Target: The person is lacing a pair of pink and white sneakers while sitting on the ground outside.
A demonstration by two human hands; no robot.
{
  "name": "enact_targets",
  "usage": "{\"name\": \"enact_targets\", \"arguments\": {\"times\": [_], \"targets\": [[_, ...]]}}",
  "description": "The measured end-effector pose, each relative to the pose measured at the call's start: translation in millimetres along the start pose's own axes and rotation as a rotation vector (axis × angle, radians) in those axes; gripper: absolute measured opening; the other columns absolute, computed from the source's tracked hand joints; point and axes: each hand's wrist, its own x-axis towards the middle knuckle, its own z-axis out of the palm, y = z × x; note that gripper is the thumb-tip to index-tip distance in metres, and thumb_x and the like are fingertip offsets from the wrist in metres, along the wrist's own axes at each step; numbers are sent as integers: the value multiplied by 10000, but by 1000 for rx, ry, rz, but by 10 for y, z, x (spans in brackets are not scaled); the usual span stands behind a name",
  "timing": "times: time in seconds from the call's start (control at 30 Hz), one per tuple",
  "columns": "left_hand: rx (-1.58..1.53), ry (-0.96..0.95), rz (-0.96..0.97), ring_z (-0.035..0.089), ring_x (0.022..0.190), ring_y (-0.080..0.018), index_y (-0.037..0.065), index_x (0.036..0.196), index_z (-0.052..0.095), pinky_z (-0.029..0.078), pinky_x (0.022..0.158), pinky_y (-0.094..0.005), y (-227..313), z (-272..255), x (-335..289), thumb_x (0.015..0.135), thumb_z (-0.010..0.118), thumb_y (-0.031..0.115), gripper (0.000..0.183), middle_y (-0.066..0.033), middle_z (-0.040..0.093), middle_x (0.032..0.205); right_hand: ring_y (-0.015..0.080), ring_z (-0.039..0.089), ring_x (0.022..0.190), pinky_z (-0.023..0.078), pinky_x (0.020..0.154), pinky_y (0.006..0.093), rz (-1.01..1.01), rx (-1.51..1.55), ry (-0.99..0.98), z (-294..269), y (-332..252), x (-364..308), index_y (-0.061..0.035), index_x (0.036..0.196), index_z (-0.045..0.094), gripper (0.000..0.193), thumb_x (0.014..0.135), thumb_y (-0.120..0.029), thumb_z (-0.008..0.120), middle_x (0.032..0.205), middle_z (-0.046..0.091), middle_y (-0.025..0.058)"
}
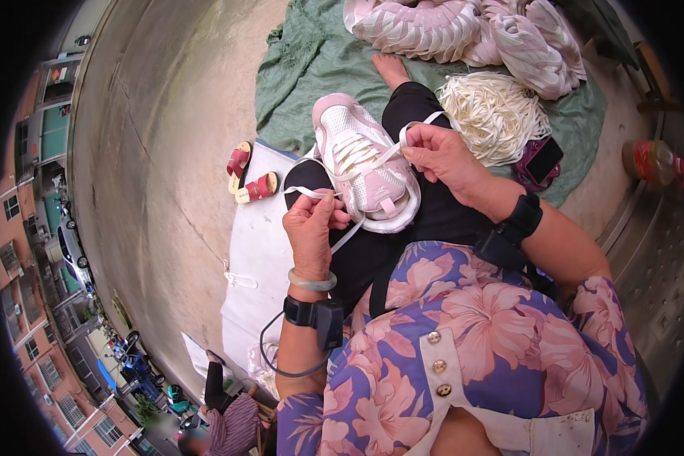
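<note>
A white and pink sneaker (363, 156) rests across my lap, its toe pointing away from me and its padded collar toward me. White lacing runs in rows over the tongue. To the left of the shoe, my left hand (311, 220) pinches one end of the white shoelace (305, 190) between thumb and fingers. On the other side my right hand (442, 156) is closed on the lace's other stretch, which runs from the eyelets up past my fingers toward the right.
A heap of loose white laces (494, 114) lies on a green cloth (300, 72), beside a phone (543, 161). Strung-together pink and white shoe uppers (425, 30) are piled beyond. Red sandals (257, 187) sit at left; a jar (650, 162) stands right. Another person (232, 418) sits lower left.
</note>
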Motion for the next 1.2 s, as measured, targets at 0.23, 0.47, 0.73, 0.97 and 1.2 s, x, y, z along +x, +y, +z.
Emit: {"name": "enact_targets", "arguments": {"times": [0.23,0.47,0.73,0.97,1.2], "targets": [[-70,6,66,590,577,-102,-13,945,607,471,517,-208,-8,62,-6,871,608,127,158,-72,637,749,18,496,602,399,513,180,-72,9,81,155,162,121,-26,844,573,31,836,-45,596,712,552,-26],[24,38,118,516,513,-66,-8,916,619,393,470,-175,-35,95,6,873,603,120,136,-32,615,720,29,492,599,413,528,181,-261,29,158,215,267,207,-8,852,588,35,831,-28,607,699,548,-28],[67,31,130,512,509,-57,-4,889,619,383,465,-169,-60,86,-14,873,603,131,137,-22,605,691,36,483,621,410,557,189,-323,-16,184,233,291,198,2,853,589,73,825,-54,627,727,559,-30],[0,18,154,538,525,-70,1,889,597,414,471,-178,-85,45,-6,891,580,138,138,-36,606,720,134,510,632,427,597,257,-420,-473,228,192,292,91,-3,831,568,88,773,-36,626,730,544,54],[71,37,199,522,508,-49,13,858,579,412,442,-171,-133,103,37,908,551,134,134,-18,578,659,331,577,734,456,637,371,-725,-945,91,185,140,184,-24,774,543,88,751,-79,608,763,571,133]]}}
